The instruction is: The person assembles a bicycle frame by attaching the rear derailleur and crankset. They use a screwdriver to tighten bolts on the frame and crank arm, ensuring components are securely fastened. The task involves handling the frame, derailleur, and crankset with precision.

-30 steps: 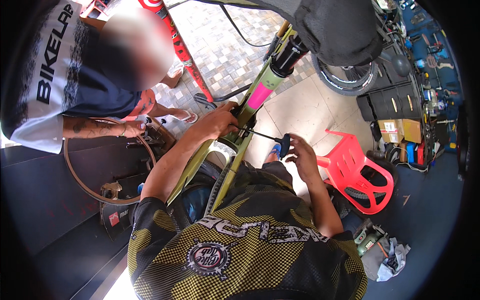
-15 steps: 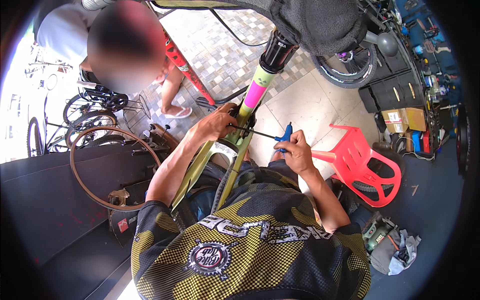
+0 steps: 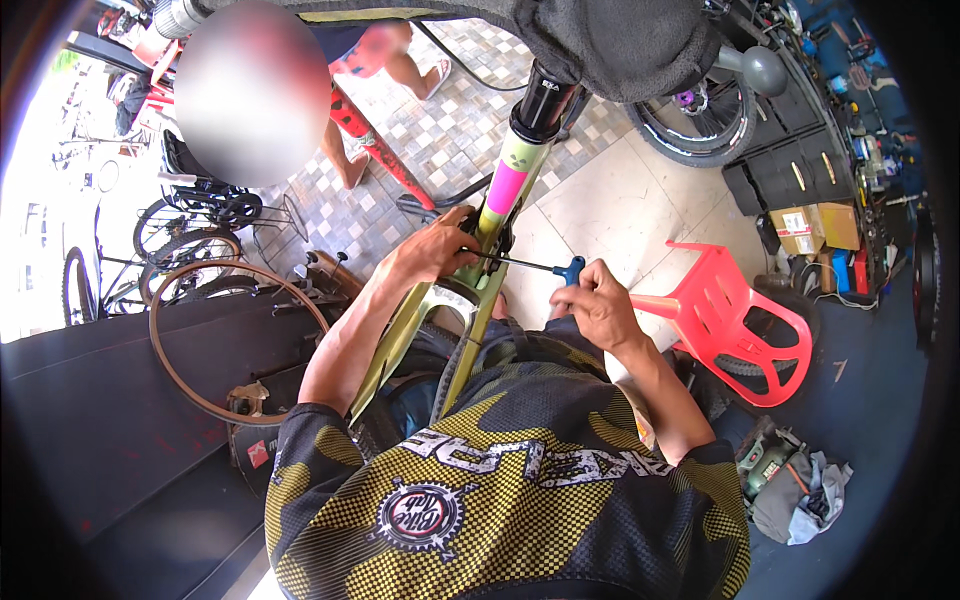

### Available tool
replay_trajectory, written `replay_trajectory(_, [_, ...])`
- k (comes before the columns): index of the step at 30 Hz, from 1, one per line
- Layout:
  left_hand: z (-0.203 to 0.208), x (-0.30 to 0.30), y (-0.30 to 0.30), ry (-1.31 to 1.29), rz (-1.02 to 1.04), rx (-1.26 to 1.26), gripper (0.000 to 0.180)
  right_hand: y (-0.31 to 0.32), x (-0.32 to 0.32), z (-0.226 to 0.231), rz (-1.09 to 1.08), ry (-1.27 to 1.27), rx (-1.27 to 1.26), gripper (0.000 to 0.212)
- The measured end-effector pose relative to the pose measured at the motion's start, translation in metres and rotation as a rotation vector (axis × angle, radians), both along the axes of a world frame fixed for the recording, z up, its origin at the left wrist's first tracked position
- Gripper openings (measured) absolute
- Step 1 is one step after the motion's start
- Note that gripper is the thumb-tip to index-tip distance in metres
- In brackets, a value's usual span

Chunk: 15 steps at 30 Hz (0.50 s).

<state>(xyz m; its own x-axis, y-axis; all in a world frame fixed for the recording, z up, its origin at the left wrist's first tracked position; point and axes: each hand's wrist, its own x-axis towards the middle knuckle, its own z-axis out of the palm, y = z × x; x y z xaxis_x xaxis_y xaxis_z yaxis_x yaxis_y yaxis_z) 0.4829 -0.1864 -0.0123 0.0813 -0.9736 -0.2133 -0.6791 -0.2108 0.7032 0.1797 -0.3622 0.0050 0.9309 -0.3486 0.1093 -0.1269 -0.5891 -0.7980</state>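
A yellow-green bicycle frame (image 3: pixel 458 370) with a pink band stands tilted in front of me. My left hand (image 3: pixel 436 248) is closed around the frame by its dark linkage, fingers curled over the tube. My right hand (image 3: pixel 603 305) grips the blue handle of a T-handle hex key (image 3: pixel 570 270). The key's thin dark shaft runs left from the handle to the linkage beside my left fingertips. Its tip is hidden there. A black shock-like cylinder or seat tube collar (image 3: pixel 543 105) tops the pink-banded tube, under a dark cloth-covered part (image 3: pixel 640 50).
A red plastic chair (image 3: pixel 735 315) lies tipped at my right. Left of me are a brown wheel rim (image 3: pixel 165 350) and several parked bicycles (image 3: pixel 190 245). A red tube (image 3: pixel 380 150) slants beyond the frame, near another person (image 3: pixel 345 150). Cardboard boxes (image 3: pixel 815 228) stand at the right.
The hex key's blue handle has turned, and my right-hand fingers have shifted around it. My left hand stays at the linkage. At upper left, another leg now shows beyond the blurred person.
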Motion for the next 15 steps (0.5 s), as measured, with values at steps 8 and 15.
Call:
replay_trajectory(8, [-0.004, 0.003, 0.0, -0.03, 0.013, -0.024, 0.021, -0.021, -0.002, 0.006, -0.322, 0.339, 1.104, 0.041])
replay_trajectory(15, [0.001, 0.001, 0.001, 0.009, 0.03, 0.031, 0.022, -0.002, 0.013, 0.005, -0.133, -0.021, 0.071, 0.044])
